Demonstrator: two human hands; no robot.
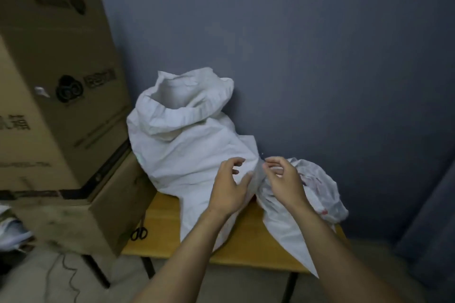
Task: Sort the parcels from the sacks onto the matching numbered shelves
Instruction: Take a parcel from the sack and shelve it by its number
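While both hands sit at the lower right flank of the big white sack [182,135], neither clearly grips it. Left hand [230,186]: fingers half curled in a claw, thumb spread and lying against a fold of the sack cloth, with a visible gap between thumb and fingers and nothing held. Right hand [283,179]: seen from the back, fingers curled in toward the thumb right at the cloth edge; can't tell if it pinches fabric.

The big white sack stands upright at the back of the wooden table [246,248], against the blue-grey wall [295,44], mouth rolled down and open. Contents aren't visible. A flat white sack [285,233] lies under the right forearm, its tip hanging over the table's front edge. A thin plastic bag [325,194] with red marks is crumpled just right of it.

Left side: stacked cardboard boxes [56,106], touching the big sack. Black scissors [139,232] hang at the lower box's edge.
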